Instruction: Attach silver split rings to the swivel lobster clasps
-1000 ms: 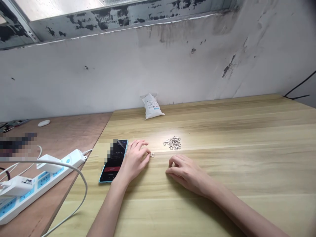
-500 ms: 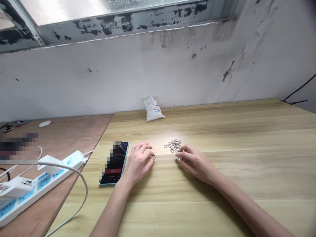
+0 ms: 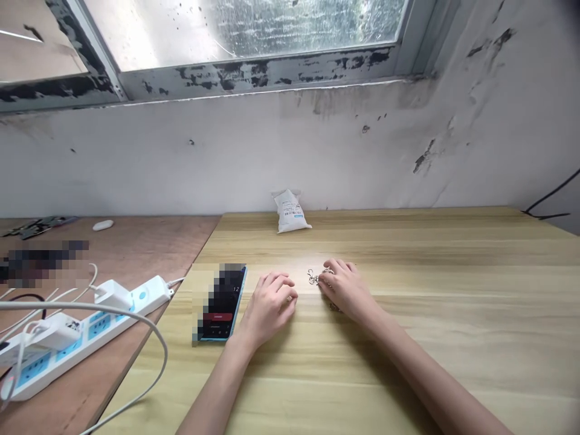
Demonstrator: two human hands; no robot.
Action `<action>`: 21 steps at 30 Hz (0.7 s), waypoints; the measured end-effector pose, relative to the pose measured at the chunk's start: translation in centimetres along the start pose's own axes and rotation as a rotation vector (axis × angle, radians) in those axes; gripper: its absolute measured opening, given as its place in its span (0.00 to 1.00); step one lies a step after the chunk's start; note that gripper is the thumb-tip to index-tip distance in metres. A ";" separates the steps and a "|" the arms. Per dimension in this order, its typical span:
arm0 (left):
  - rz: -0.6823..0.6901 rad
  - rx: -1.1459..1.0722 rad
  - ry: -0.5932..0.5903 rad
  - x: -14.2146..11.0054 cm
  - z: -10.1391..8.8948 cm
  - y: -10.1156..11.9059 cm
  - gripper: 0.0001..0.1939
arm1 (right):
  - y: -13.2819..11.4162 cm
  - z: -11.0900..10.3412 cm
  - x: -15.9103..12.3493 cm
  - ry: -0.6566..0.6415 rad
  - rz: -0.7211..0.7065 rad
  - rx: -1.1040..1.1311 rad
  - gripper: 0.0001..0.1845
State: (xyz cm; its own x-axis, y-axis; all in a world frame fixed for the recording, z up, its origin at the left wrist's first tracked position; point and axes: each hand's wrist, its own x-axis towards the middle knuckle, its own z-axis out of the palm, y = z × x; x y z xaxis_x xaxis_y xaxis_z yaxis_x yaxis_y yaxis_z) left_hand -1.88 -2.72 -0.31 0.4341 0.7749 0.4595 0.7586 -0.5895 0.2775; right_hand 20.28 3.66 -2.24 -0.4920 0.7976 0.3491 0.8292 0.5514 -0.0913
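My left hand rests on the table with its fingers curled inward. A small shiny metal ring shows between thumb and fingers; the rest of the piece is hidden. To the right, my right hand reaches over a little pile of silver swivel clasps, thumb and fingertips apart and touching the pile. Most of the pile is covered by that hand, and a couple of clasps stick out on its left. Another metal piece lies on the table under the palm edge, partly hidden.
A phone with a blue edge lies left of my left hand. A white packet stands near the wall. On the brown board at left are a power strip with plugged chargers, a loose white cable and a white oval object.
The view has tilted up and shifted left. My right hand has moved from the pile's near edge onto the pile, leaving a metal piece under it. My left hand stays beside the phone.
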 end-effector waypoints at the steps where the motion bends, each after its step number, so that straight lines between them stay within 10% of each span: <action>1: -0.003 -0.005 0.000 -0.1 0.2 0.0 0.06 | -0.1 0.1 0.2 0.003 0.004 0.002 0.12; 21: -0.078 0.115 0.025 6.8 5.7 0.1 0.08 | 0.0 1.8 0.4 0.149 0.004 0.151 0.08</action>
State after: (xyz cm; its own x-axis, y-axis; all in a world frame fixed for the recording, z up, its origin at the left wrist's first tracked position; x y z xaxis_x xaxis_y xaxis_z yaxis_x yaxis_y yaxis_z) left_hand 3.90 3.74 -1.93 0.3602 0.8106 0.4618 0.8411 -0.4962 0.2150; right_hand 19.65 4.44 -3.76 -0.4348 0.7609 0.4816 0.7765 0.5877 -0.2275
